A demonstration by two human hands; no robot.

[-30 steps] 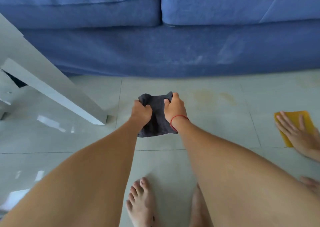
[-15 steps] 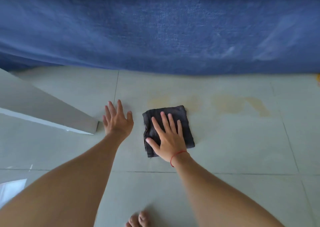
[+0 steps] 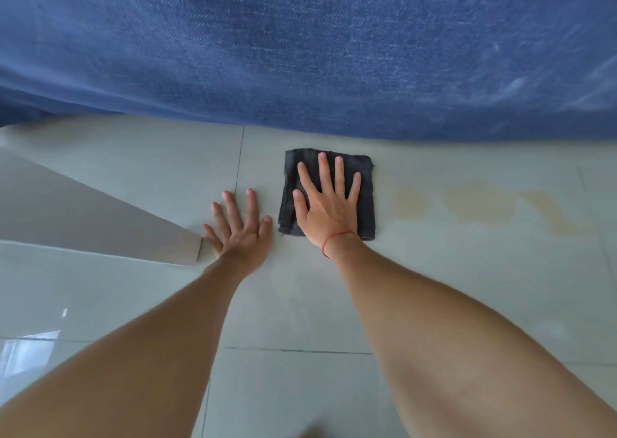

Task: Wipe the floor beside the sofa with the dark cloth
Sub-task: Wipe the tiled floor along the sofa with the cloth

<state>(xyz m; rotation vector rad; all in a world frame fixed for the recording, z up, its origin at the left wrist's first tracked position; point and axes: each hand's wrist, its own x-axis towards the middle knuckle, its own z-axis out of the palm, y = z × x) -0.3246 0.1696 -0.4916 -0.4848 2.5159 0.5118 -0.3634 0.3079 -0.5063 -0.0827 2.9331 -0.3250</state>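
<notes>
Across the top of the view, the blue sofa (image 3: 300, 47) fills the frame edge to edge, its fabric front dropping to meet the floor (image 3: 467, 287). The floor is pale glossy tile with thin grout lines, and the strip nearest the sofa is the part to be wiped. On the left a slanted pale panel (image 3: 83, 224) — probably part of some furniture, though what kind is unclear — ends in a blunt corner resting on the tiles. To the right, a yellowish stain (image 3: 484, 204) spreads along the floor, well apart from the sofa's edge and just beyond the cloth.

The dark cloth (image 3: 365, 197) lies flat as a folded square on the tile, near the foot of the sofa. The right hand (image 3: 325, 207) presses on top of it, palm down and fingers spread wide, gripping nothing — a flat hold that likely spreads pressure over the whole pad so it slides without bunching. A red string (image 3: 335, 239) circles that wrist. The left hand (image 3: 240, 227) lies open and flat on the bare tile just beside the cloth, empty, its little finger close to the panel's corner; it seems to be there to prop up the leaning body. The stain looks untouched, so the wiping appears barely begun.
</notes>
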